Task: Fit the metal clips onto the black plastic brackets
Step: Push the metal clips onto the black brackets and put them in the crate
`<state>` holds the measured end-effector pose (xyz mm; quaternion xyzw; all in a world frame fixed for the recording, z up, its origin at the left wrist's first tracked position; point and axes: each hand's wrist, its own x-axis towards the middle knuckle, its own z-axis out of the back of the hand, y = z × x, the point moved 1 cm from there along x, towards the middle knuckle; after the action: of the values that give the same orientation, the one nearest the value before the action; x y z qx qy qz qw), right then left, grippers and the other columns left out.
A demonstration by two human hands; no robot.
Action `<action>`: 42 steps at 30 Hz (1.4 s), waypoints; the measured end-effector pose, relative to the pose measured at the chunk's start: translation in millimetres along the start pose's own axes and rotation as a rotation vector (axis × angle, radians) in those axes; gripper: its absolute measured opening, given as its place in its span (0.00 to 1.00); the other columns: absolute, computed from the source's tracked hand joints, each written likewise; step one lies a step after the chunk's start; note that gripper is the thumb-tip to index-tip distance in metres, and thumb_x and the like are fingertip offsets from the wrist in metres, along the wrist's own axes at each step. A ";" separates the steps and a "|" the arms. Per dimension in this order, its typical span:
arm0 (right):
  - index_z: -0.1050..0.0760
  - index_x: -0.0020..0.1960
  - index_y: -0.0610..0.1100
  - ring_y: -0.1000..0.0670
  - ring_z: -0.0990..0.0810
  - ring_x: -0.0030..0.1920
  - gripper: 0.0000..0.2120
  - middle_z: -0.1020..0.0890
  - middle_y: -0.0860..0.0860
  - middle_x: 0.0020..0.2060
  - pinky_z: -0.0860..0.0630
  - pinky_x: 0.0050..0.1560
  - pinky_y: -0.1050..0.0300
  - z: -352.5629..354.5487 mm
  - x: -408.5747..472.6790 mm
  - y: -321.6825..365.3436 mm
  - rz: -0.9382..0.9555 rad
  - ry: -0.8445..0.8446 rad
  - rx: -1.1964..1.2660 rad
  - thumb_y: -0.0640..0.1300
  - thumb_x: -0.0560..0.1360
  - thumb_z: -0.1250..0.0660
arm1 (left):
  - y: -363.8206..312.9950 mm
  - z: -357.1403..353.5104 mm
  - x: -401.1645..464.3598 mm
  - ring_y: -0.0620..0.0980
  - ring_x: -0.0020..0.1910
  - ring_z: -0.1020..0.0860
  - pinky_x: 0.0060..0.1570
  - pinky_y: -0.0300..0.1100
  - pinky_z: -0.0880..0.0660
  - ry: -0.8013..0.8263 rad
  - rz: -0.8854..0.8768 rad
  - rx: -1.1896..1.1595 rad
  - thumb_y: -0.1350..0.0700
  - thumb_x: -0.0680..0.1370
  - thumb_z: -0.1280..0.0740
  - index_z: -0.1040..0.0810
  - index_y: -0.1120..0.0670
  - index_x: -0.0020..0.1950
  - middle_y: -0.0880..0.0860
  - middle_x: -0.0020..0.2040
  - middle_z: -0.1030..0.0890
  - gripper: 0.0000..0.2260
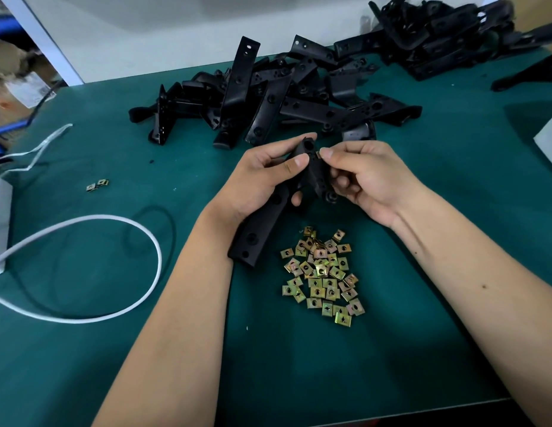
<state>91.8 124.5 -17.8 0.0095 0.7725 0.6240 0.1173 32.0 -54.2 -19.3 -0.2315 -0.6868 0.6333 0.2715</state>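
Head view: left hand (262, 177) grips a black bracket (259, 232); right hand (361, 177) pinches a clip (318, 154) against it.

One black plastic bracket (270, 221), elongated and perforated with round holes, is held tilted between both hands, its lower end extending beneath the left wrist. A single metal clip (318, 154) sits at its upper edge, against the right thumb tip. A loose pile of brass-coloured square clips (323, 277) lies below the hands. Heaped brackets (268, 97) lie beyond the hands; two stray clips (97, 184) lie well left.
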 end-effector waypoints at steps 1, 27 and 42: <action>0.19 0.39 0.43 0.56 0.32 0.26 0.09 0.25 0.51 0.29 0.36 0.25 0.65 0.2 0.4 0.1 0.004 -0.007 -0.004 0.39 0.78 0.28 | 0.4 0.0 0.6 0.54 0.29 0.25 0.35 0.43 0.23 -0.005 0.003 0.001 0.59 0.80 0.33 0.27 0.59 0.74 0.63 0.47 0.20 0.22; 0.21 0.42 0.41 0.56 0.32 0.32 0.08 0.24 0.52 0.32 0.35 0.36 0.63 9.2 -6.3 20.2 0.193 0.272 -0.200 0.36 0.80 0.32 | -2.3 -8.7 -6.6 0.49 0.29 0.22 0.34 0.39 0.23 0.074 -0.163 -0.040 0.63 0.81 0.37 0.30 0.58 0.74 0.52 0.40 0.17 0.20; 0.22 0.43 0.41 0.56 0.31 0.31 0.06 0.24 0.51 0.32 0.37 0.36 0.62 14.4 -4.7 18.6 0.118 0.289 -0.216 0.36 0.79 0.32 | -2.6 -16.6 -3.8 0.50 0.31 0.22 0.31 0.41 0.23 0.012 -0.102 -0.053 0.64 0.79 0.36 0.30 0.62 0.74 0.56 0.45 0.17 0.22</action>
<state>96.7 141.8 -1.9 -0.0478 0.7080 0.7039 -0.0311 45.9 -44.6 -16.1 -0.2072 -0.7124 0.5990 0.3013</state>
